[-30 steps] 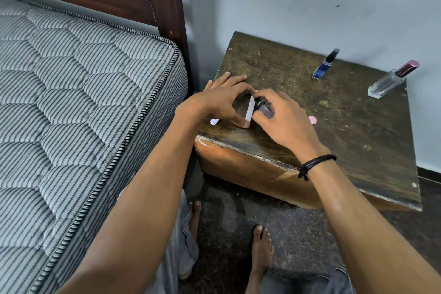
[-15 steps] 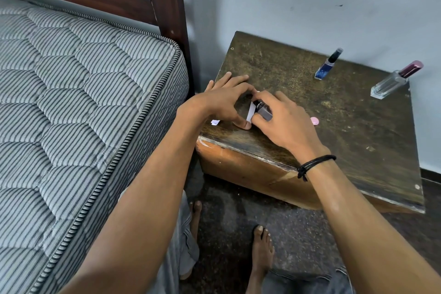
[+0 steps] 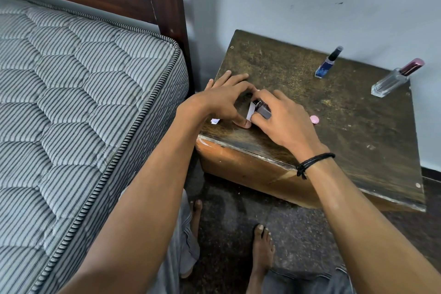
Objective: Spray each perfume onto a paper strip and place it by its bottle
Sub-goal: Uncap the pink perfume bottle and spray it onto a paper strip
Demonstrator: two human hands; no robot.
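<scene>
My right hand (image 3: 279,119) grips a small grey perfume bottle (image 3: 262,110), its nozzle close to a white paper strip (image 3: 251,112). My left hand (image 3: 224,100) pinches that strip between thumb and forefinger and holds it upright over the near left corner of the wooden bedside table (image 3: 310,107). A blue bottle (image 3: 327,63) with a black cap stands at the back of the table. A clear bottle (image 3: 393,79) with a pink cap stands at the back right corner. Another bit of white paper (image 3: 215,121) lies under my left wrist.
A small pink cap (image 3: 314,119) lies on the table just right of my right hand. A striped mattress (image 3: 78,107) on a dark wooden bed frame (image 3: 164,7) fills the left. My bare feet (image 3: 262,248) stand on the dark floor below the table.
Both hands stay at the same spot on the table. The strip and the grey bottle are held as before, with only slight shifts of the fingers.
</scene>
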